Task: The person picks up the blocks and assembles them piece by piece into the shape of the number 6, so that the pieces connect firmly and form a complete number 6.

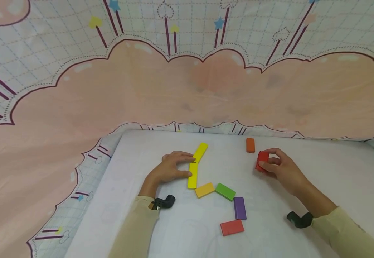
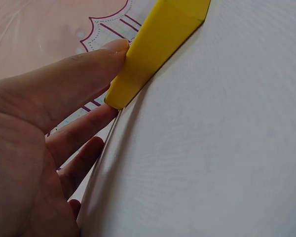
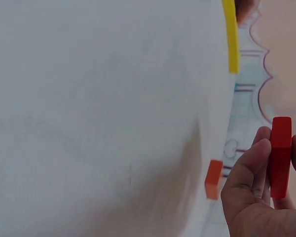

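My left hand (image 1: pixel 170 168) rests beside two yellow blocks set end to end. Its thumb touches the left side of the nearer yellow block (image 1: pixel 192 177), and a fingertip reaches the lower end of the farther, tilted yellow block (image 1: pixel 201 152). In the left wrist view, thumb and index finger lie nearly straight against a yellow block (image 2: pixel 158 47). At the right, my right hand (image 1: pixel 285 170) pinches a red block (image 1: pixel 263 157) between thumb and fingers. The right wrist view shows that red block (image 3: pixel 281 155) upright in the grip, with an orange block (image 3: pixel 214 178) nearby.
From the yellow pair a curved row runs on: an amber block (image 1: pixel 204 190), a green block (image 1: pixel 225 191), a purple block (image 1: pixel 239 208) and another red block (image 1: pixel 232 228). The orange block (image 1: pixel 250 145) lies alone near the far edge of the white table (image 1: pixel 319 157). Patterned cloth (image 1: pixel 187 89) hangs behind.
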`<state>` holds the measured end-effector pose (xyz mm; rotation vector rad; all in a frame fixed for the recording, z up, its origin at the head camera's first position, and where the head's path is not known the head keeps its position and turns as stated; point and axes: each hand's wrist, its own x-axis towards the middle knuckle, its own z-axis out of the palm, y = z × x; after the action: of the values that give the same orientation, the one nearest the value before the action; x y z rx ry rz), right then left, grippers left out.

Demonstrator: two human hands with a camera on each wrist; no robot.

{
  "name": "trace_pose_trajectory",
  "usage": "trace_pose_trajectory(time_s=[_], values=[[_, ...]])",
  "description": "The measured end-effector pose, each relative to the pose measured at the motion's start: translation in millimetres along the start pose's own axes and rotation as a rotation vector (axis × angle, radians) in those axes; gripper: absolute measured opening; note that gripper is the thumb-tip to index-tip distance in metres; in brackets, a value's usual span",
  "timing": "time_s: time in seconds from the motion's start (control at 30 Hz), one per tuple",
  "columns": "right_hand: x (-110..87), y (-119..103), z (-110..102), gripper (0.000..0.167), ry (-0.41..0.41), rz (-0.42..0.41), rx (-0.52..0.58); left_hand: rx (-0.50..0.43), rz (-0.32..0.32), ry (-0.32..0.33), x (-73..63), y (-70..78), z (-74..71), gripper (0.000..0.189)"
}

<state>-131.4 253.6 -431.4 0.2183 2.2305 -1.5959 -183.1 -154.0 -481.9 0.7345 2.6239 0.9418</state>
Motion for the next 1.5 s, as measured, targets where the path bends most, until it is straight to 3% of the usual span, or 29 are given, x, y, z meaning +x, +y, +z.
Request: trace_pose_trajectory(time_s=[0.47, 0.7, 0.93, 1.5], values=[[-22.2, -3, 32, 0.065, -0.08, 0.009, 0.022, -0.009, -0.002, -0.004, -0.8, 0.3, -0.7, 0.052], [-30.5, -4, 46, 0.062, -0.111, 0.006, -0.018, -0.012, 0.003, -0.003, -0.9, -0.5, 0.6, 0.052], [-34.2, -6, 59, 0.059, -0.147, -0.014, -0.017, 0.003, 0.017, -0.002, 0.3, -2.3, 0.4, 0.053], [-41.6, -15, 86, 0.059, -0.251, 0.023, 0.045, 0.008, 0.002, 0.008, -0.2, 0.3, 0.4, 0.053]])
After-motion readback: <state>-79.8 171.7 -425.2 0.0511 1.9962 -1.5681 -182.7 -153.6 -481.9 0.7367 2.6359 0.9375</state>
